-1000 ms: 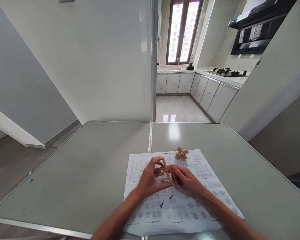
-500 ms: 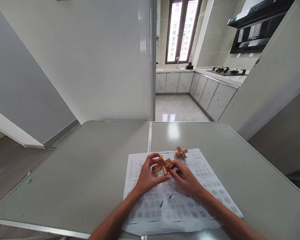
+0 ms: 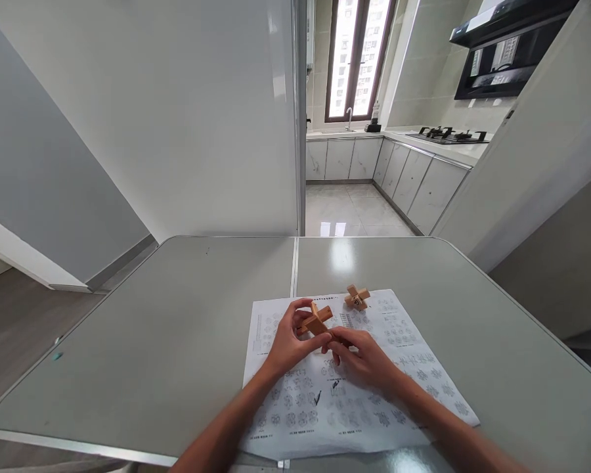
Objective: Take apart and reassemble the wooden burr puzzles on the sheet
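Note:
Wooden burr puzzle pieces (image 3: 316,323), crossed over one another, are held above the printed sheet (image 3: 325,420). My left hand (image 3: 291,339) wraps round their left side, with the thumb along the near side and the fingers behind. At the near right end, my right hand (image 3: 357,351) pinches a piece, its fingertips close to my left thumb. The fingers hide part of the joint. A second wooden burr puzzle (image 3: 357,297), cross-shaped with a dark mark on it, rests at the sheet's far edge, beyond my right hand.
The sheet carries rows of line diagrams and lies on a grey table (image 3: 128,341) with a seam down its middle. A small green bit (image 3: 57,356) lies near the left edge. Behind are a white wall and a kitchen with a stove (image 3: 448,135).
The held puzzle has been turned, so its pieces now point differently. My right hand has shifted slightly left and nearer to me, towards my left thumb. The second puzzle stays put.

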The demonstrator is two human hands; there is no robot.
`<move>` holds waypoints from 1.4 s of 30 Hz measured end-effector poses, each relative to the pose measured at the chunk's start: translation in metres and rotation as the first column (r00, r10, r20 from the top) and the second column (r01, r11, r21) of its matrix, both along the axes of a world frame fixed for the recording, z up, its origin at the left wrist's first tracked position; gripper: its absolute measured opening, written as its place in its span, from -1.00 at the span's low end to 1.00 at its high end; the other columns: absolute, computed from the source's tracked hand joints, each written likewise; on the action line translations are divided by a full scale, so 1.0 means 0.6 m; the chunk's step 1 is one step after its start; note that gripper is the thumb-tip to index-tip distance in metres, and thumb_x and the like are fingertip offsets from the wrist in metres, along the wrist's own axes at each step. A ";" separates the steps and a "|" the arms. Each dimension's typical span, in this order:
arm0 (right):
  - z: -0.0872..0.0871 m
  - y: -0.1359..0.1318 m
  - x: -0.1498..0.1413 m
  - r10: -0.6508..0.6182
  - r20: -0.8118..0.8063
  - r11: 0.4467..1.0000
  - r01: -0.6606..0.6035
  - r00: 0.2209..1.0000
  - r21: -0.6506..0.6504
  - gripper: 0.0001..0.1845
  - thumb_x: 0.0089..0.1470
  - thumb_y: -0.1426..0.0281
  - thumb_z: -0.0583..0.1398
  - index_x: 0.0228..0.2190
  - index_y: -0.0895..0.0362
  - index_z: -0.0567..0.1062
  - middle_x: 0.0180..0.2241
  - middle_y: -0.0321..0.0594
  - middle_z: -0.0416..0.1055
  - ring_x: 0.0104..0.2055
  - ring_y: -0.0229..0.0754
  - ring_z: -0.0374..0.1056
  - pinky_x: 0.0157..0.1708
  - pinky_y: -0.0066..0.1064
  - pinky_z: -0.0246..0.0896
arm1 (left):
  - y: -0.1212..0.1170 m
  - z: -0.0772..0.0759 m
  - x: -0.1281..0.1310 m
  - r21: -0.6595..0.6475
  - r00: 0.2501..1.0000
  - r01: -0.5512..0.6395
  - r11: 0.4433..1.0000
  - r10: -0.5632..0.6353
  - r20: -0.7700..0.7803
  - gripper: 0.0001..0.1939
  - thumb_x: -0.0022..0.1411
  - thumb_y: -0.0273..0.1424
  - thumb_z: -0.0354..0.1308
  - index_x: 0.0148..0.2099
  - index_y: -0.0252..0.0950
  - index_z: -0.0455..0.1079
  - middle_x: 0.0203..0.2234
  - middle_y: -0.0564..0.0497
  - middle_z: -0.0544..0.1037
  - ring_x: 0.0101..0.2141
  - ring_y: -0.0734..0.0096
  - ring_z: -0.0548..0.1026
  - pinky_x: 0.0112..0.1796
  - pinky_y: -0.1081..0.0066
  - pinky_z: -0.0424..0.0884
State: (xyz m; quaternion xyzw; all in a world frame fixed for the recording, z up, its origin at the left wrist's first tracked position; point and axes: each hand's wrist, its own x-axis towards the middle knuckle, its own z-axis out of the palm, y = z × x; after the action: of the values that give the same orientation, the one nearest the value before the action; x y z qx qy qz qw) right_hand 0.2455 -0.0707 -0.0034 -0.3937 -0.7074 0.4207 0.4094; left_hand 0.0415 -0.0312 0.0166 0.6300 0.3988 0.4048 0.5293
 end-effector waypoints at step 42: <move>-0.025 0.012 0.005 -0.290 0.260 0.957 0.284 0.921 0.060 -0.68 0.39 0.11 0.06 -0.20 0.04 0.49 -0.41 -0.19 0.54 -0.46 -0.07 0.39 -0.41 -0.25 0.19 | 0.019 -0.011 -0.001 0.081 0.985 -0.141 0.987 0.148 -0.086 -0.48 0.45 0.08 -0.08 -0.22 -0.26 0.38 -0.50 0.09 0.33 -0.44 0.38 0.31 -0.32 0.38 0.27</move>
State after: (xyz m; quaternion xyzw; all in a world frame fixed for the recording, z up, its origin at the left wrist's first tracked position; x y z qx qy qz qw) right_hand 0.2484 -0.0637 -0.0182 -0.5415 -0.6950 0.2921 0.3722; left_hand 0.0411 -0.0197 0.0100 0.6369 0.4519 0.4273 0.4557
